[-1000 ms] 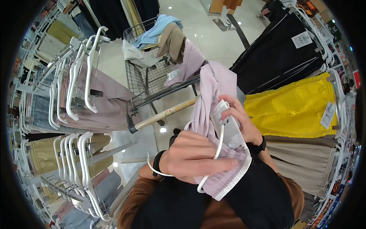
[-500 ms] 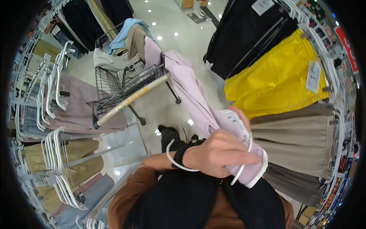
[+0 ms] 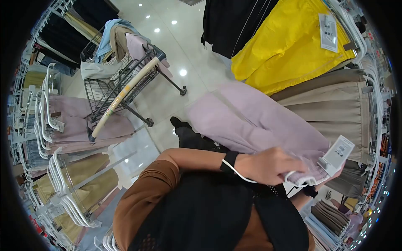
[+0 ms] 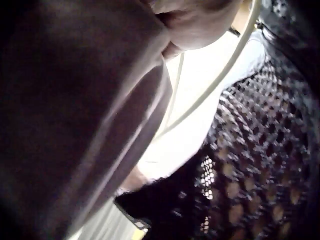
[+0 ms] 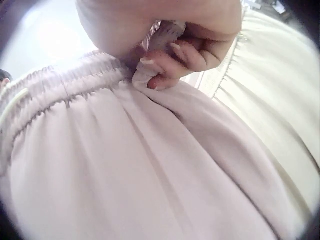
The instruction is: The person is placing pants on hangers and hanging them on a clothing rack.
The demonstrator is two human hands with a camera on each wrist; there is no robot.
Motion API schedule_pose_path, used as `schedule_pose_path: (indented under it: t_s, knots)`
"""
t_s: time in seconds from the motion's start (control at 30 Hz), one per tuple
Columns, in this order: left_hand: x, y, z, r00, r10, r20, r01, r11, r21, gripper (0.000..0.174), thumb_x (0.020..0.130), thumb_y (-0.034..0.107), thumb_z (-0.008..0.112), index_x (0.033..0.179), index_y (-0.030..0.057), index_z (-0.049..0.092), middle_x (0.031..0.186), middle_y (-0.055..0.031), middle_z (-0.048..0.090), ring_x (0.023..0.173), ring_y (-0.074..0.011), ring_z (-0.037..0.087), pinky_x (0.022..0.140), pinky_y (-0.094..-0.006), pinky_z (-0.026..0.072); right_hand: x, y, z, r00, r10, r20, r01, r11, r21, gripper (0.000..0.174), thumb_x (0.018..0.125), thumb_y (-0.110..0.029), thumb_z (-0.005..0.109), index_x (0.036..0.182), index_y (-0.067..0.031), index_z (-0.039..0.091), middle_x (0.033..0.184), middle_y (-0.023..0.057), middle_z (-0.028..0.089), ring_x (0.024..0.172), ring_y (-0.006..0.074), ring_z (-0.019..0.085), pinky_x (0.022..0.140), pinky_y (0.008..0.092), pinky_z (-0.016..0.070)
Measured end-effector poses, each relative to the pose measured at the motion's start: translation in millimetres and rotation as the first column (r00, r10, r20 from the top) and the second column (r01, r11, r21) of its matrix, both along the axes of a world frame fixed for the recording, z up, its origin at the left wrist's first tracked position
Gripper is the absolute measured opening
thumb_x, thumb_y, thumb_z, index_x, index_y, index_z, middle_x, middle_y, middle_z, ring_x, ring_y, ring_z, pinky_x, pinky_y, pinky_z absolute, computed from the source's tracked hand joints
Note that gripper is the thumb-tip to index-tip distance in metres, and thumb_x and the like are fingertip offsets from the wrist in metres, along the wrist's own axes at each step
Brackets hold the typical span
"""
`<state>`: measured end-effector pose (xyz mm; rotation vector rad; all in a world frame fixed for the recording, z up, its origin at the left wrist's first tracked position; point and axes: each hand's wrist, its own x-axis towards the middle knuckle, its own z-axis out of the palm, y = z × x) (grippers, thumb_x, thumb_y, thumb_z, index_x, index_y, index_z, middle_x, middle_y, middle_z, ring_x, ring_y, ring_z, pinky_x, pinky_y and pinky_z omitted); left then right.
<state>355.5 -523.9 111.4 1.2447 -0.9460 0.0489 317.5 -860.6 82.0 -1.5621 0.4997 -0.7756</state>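
A pair of pale lilac trousers (image 3: pixel 259 125) with a gathered elastic waistband hangs from both hands in front of the body, its legs spread toward the floor. My left hand (image 3: pixel 272 165) grips one end of the waistband. A white hanger (image 4: pixel 212 90) passes by that hand; in the head view part of it curves under the wrist. My right hand (image 5: pixel 185 45) has its fingers curled round the other end of the waistband; in the head view the cloth and the white price tag (image 3: pixel 337 154) mostly hide it.
A shopping cart (image 3: pixel 125 90) with draped clothes stands ahead to the left. Racks with white hangers (image 3: pixel 67 192) and trousers line the left side. Yellow trousers (image 3: pixel 284 46), beige trousers (image 3: pixel 331 113) and black trousers (image 3: pixel 238 25) hang at the right.
Both hands have moved right with the lilac trousers, whose legs have come away from the cart and now hang spread out. The view has turned, so the cart sits farther left.
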Motion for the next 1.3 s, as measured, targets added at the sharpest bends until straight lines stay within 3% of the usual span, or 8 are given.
schedule_pose_path:
  t_s: [0.13, 0.27, 0.37, 0.6, 0.87, 0.93, 1.13, 1.3]
  knots:
    - [24, 28, -13, 0.908, 0.41, 0.088, -0.409, 0.912, -0.028, 0.035, 0.073, 0.01, 0.074, 0.106, 0.0042, 0.063, 0.087, -0.0138, 0.068, 0.064, -0.0293, 0.065, 0.057, -0.0343, 0.0516, 20, 9, 40, 0.991, 0.109, 0.083, -0.115, 0.991, 0.069, 0.038, 0.093, -0.027, 0.054, 0.118, 0.0018, 0.053, 0.098, 0.0135, 0.063, 0.08, 0.0207, 0.066, 0.067, 0.0348, 0.0576]
    - [33, 96, -11, 0.645, 0.762, 0.054, -0.754, 0.625, 0.202, 0.023, 0.078, 0.01, 0.076, 0.096, -0.0012, 0.068, 0.083, -0.013, 0.069, 0.068, -0.0255, 0.068, 0.063, -0.032, 0.054, 63, 83, 80, 0.922, 0.385, 0.022, -0.303, 0.757, -0.58, 0.027, 0.085, -0.02, 0.061, 0.098, 0.0031, 0.058, 0.09, 0.0094, 0.065, 0.074, 0.0163, 0.063, 0.068, 0.0272, 0.051]
    - [21, 158, -17, 0.353, 0.933, 0.073, -0.905, 0.32, 0.281, 0.017, 0.078, 0.007, 0.076, 0.09, -0.0023, 0.068, 0.08, -0.0072, 0.069, 0.065, -0.0126, 0.063, 0.058, -0.0247, 0.0482, 96, 143, 116, 0.726, 0.66, -0.194, -0.635, 0.536, -0.556, 0.028, 0.079, -0.019, 0.066, 0.094, 0.0037, 0.061, 0.084, 0.0077, 0.065, 0.073, 0.0137, 0.062, 0.068, 0.0245, 0.0485]
    - [-37, 239, -13, -0.182, 0.865, 0.468, -0.903, -0.335, 0.267, 0.026, 0.072, 0.008, 0.08, 0.091, -0.0017, 0.065, 0.114, -0.0168, 0.053, 0.103, -0.0288, 0.053, 0.087, -0.0391, 0.0435, 193, 301, 155, 0.038, 0.989, -0.145, -0.889, -0.033, -0.458, 0.015, 0.076, 0.002, 0.062, 0.09, 0.002, 0.069, 0.086, 0.0082, 0.071, 0.079, 0.0128, 0.067, 0.072, 0.0242, 0.0519]
    - [-98, 279, 33, 0.278, 0.919, 0.28, -0.721, 0.006, 0.693, 0.094, 0.061, 0.025, 0.085, 0.139, 0.0032, 0.038, 0.132, -0.0196, 0.053, 0.126, -0.0329, 0.049, 0.107, -0.0431, 0.0346, 243, 453, 179, -0.289, 0.957, -0.039, -0.941, -0.291, -0.175, 0.025, 0.074, -0.006, 0.051, 0.093, 0.0041, 0.064, 0.087, 0.0066, 0.066, 0.077, 0.01, 0.064, 0.072, 0.021, 0.0498]
    - [-102, 291, 35, 0.346, 0.936, -0.07, -0.766, 0.324, 0.556, 0.097, 0.061, 0.023, 0.086, 0.141, 0.0024, 0.035, 0.129, -0.0166, 0.056, 0.123, -0.0329, 0.052, 0.108, -0.0442, 0.0339, 243, 481, 193, -0.332, 0.941, -0.064, -0.927, -0.338, -0.165, 0.026, 0.075, -0.005, 0.049, 0.095, 0.0043, 0.063, 0.088, 0.0072, 0.067, 0.078, 0.0096, 0.064, 0.073, 0.0209, 0.0505]
    - [-88, 331, 34, 0.226, 0.974, 0.021, -0.818, 0.178, 0.547, 0.037, 0.079, -0.002, 0.07, 0.115, -0.002, 0.06, 0.105, -0.012, 0.067, 0.094, -0.0211, 0.065, 0.082, -0.0303, 0.0496, 224, 568, 222, -0.199, 0.958, 0.205, -0.973, -0.168, -0.16, 0.014, 0.076, 0.0, 0.058, 0.086, 0.0067, 0.065, 0.08, 0.0107, 0.068, 0.069, 0.0134, 0.065, 0.065, 0.0227, 0.0516]
    - [-94, 388, 36, -0.175, 0.947, -0.27, -0.984, -0.18, 0.006, 0.02, 0.093, 0.005, 0.061, 0.111, -0.003, 0.055, 0.1, -0.0052, 0.062, 0.087, -0.0111, 0.058, 0.077, -0.0234, 0.0462, 241, 623, 240, -0.242, 0.952, 0.186, -0.934, -0.177, -0.309, 0.016, 0.074, 0.001, 0.056, 0.085, 0.005, 0.066, 0.08, 0.0098, 0.069, 0.07, 0.0146, 0.066, 0.067, 0.0233, 0.0528]
